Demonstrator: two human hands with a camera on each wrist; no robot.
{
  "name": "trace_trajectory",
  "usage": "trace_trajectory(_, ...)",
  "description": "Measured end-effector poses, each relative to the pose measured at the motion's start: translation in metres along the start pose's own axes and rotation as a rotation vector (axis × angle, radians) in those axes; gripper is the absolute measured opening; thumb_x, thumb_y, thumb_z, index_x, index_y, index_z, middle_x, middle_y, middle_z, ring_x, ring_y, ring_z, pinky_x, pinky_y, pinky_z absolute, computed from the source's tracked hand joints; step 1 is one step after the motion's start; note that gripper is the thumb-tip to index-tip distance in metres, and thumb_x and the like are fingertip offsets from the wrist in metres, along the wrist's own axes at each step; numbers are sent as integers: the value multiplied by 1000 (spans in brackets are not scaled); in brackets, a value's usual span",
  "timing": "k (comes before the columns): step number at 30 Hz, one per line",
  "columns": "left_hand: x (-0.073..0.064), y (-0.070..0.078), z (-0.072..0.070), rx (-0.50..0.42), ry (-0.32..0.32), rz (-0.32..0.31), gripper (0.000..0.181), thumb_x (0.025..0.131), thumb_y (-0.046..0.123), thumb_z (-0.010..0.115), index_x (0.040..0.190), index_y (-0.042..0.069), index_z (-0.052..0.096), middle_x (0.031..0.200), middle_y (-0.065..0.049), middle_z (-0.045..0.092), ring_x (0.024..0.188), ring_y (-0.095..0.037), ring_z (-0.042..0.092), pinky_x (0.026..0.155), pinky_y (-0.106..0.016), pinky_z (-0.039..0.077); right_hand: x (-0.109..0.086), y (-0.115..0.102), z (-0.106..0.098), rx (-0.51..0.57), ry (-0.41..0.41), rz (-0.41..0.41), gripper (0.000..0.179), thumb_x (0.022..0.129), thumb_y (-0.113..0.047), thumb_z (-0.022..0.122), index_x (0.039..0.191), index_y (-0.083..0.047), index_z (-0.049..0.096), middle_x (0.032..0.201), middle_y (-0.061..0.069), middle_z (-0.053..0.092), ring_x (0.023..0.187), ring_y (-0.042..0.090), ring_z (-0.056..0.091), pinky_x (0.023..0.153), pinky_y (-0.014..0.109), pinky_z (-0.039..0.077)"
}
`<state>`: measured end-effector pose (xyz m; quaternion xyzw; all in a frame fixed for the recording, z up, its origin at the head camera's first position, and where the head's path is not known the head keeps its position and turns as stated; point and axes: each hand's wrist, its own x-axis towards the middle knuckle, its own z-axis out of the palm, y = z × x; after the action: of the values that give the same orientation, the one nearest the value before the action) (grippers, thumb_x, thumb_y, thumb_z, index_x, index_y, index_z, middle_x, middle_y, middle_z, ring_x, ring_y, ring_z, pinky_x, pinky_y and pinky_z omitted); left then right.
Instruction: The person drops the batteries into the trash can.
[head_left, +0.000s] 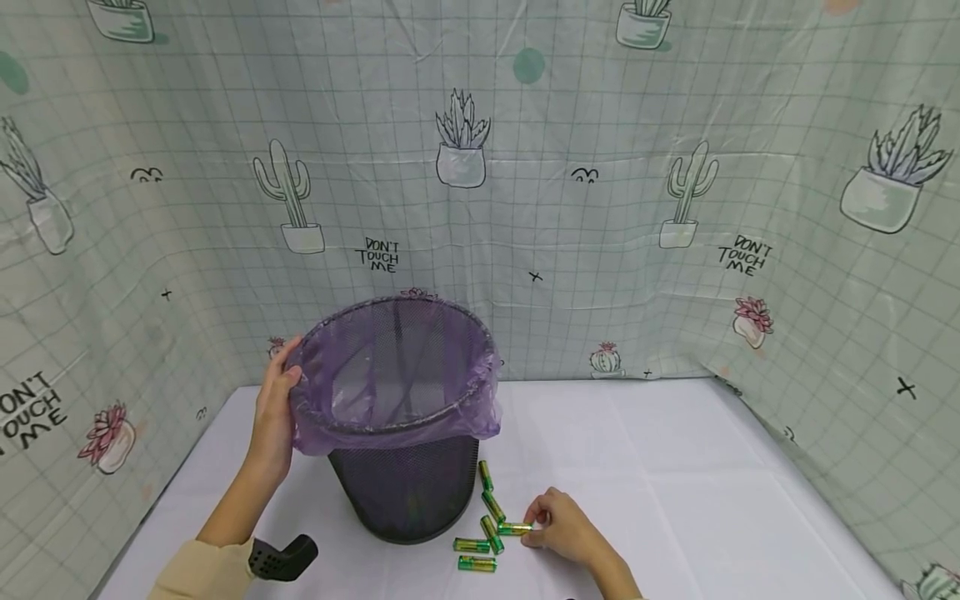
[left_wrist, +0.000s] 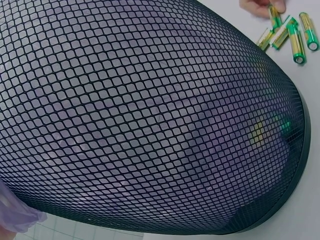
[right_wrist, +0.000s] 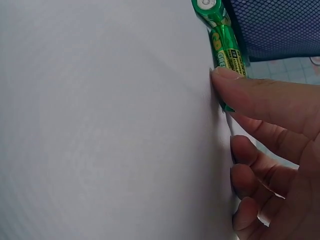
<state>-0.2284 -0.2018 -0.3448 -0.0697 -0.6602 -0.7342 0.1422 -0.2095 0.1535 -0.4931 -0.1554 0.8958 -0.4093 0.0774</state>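
A black mesh wastebasket (head_left: pixel 408 492) lined with a purple plastic bag (head_left: pixel 480 408) stands on the white-covered table. My left hand (head_left: pixel 272 417) grips its rim on the left side, thumb over the edge. To the right of the basket, my right hand (head_left: pixel 566 529) pinches the end of a green and gold battery (head_left: pixel 513 529) between thumb and forefinger, low at the table. In the right wrist view, this battery (right_wrist: pixel 226 45) touches or nearly touches another battery (right_wrist: pixel 207 7). Through the mesh in the left wrist view, blurred green and yellow spots (left_wrist: pixel 258 132) show near the bottom.
Several more batteries lie loosely by the basket's right side, among them one lone battery (head_left: pixel 477 564) nearest me and another battery (head_left: pixel 486 476) farthest away. A patterned cloth (head_left: pixel 570 208) hangs behind and at both sides of the table (head_left: pixel 637 467).
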Motion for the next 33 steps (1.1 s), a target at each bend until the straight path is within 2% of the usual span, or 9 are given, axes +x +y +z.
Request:
trace_trajectory(8, 0, 0, 1, 5, 2, 1, 49, 98, 30, 31, 145, 20, 27, 135, 7, 36, 119, -8, 38, 91, -18, 35, -1, -3, 0, -12, 2, 1, 18, 69, -13, 77, 78, -7, 63, 78, 2, 48, 70, 12, 40, 60, 22, 33)
trace_trajectory(15, 0, 0, 1, 5, 4, -3, 51, 97, 30, 31, 147, 18, 25, 136, 7, 34, 120, -8, 37, 92, -18, 34, -3, -2, 0, 60, 6, -17, 21, 71, -15, 77, 81, -5, 62, 76, 0, 52, 64, 7, 43, 57, 20, 37)
trace_trajectory(26, 1, -1, 0, 14, 2, -8, 51, 98, 30, 31, 147, 18, 24, 138, 7, 33, 120, -8, 37, 91, -16, 34, -7, -7, -5, 109, 75, -2, 21, 74, -16, 75, 86, -4, 63, 72, -1, 53, 62, 5, 45, 55, 20, 39)
trace_trajectory(33, 0, 0, 0, 15, 0, 2, 49, 98, 30, 31, 146, 21, 27, 134, 10, 36, 118, -6, 38, 91, -16, 34, -7, -14, -11, 107, 165, -15, 20, 75, -18, 75, 85, -5, 64, 71, -2, 54, 63, 2, 44, 56, 19, 38)
